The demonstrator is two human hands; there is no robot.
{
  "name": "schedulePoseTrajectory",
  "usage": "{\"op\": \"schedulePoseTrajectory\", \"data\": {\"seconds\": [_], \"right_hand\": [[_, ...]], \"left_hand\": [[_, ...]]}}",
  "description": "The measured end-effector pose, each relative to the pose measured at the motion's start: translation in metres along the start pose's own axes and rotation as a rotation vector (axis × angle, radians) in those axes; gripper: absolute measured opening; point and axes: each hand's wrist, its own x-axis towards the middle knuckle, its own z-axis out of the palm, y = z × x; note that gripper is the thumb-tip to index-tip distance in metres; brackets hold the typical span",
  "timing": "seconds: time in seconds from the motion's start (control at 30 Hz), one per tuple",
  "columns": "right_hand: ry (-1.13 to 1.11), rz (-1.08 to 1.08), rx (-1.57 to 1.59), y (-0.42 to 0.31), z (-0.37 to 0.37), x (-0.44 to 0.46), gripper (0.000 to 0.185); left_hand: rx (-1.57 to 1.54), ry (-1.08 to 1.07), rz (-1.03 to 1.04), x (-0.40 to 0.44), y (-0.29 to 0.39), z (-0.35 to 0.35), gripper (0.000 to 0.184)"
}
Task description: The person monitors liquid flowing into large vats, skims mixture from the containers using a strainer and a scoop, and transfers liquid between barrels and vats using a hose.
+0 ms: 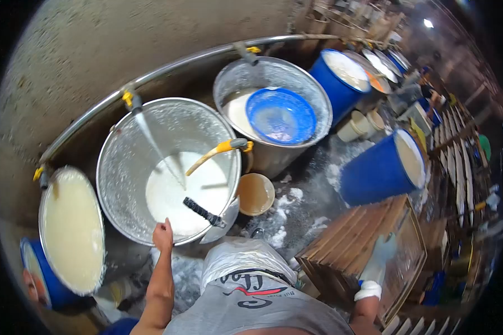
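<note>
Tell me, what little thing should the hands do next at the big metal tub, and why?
Perhaps reach the left hand toward the black-wrapped handle: it juts over the big metal tub close to that hand, where no tool shows, while a stream pours into the white liquid.

A blue tub (pixel 307 114) sits in a metal drum (pixel 285 72), near its rim. At the floor's (pixel 307 190) edge, by the wall (pixel 151 39), a blue barrel (pixel 327 84) holds white stuff. Farther out stands another blue barrel (pixel 369 178), with pale buckets (pixel 349 132) between.
</note>
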Motion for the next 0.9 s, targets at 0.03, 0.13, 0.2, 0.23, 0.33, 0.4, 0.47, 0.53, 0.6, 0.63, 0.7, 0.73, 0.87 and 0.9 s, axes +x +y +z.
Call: {"op": "schedulePoseTrajectory", "data": {"seconds": [0.03,0.13,0.2,0.23,0.33,0.4,0.47,0.53,0.6,0.63,0.7,0.73,0.87,0.9], "right_hand": [[-0.015,-0.032,0.017,-0.009,-0.001,-0.001,0.047],[-0.072,-0.004,0.037,-0.018,-0.02,0.0,0.046],[-0.09,0.037,-0.015,-0.023,-0.024,-0.001,0.048],[-0.097,0.022,-0.009,-0.023,-0.022,-0.002,0.048],[-0.038,-0.005,-0.008,-0.015,-0.016,-0.002,0.051],[-0.069,0.006,-0.002,-0.009,-0.014,0.0,0.053],[-0.091,0.003,-0.001,-0.01,-0.014,0.002,0.054],[-0.111,0.004,-0.002,-0.008,-0.013,0.004,0.056],[-0.099,-0.002,-0.016,0.0,-0.007,0.005,0.057],[-0.099,-0.011,-0.015,0.002,-0.006,0.006,0.057],[-0.106,0.009,-0.003,0.007,-0.002,0.007,0.059],[-0.105,0.004,-0.003,0.006,-0.003,0.007,0.059],[-0.118,0.052,-0.046,0.004,-0.003,0.007,0.06],[-0.126,0.071,-0.059,0.003,-0.003,0.007,0.061]], "left_hand": [[0.022,-0.014,0.003,0.002,-0.002,0.001,0.048],[0.014,-0.011,-0.005,0.0,0.001,-0.003,0.047],[0.024,-0.021,-0.03,-0.002,0.008,-0.01,0.046],[0.029,-0.013,-0.045,-0.002,0.009,-0.011,0.046],[0.017,-0.035,-0.046,-0.001,0.011,-0.013,0.045],[0.012,-0.024,-0.043,-0.002,0.011,-0.015,0.045],[0.001,-0.026,-0.027,-0.001,0.01,-0.013,0.046],[-0.008,-0.022,-0.028,-0.001,0.008,-0.012,0.046],[-0.004,-0.03,-0.005,0.001,0.005,-0.01,0.047],[-0.005,-0.028,-0.013,0.0,0.006,-0.012,0.047],[-0.026,-0.035,-0.027,0.0,0.009,-0.016,0.047],[-0.028,-0.034,-0.032,0.0,0.008,-0.015,0.047],[-0.031,-0.04,-0.031,-0.001,0.008,-0.015,0.047],[-0.026,-0.044,-0.028,0.0,0.008,-0.016,0.047]]}}
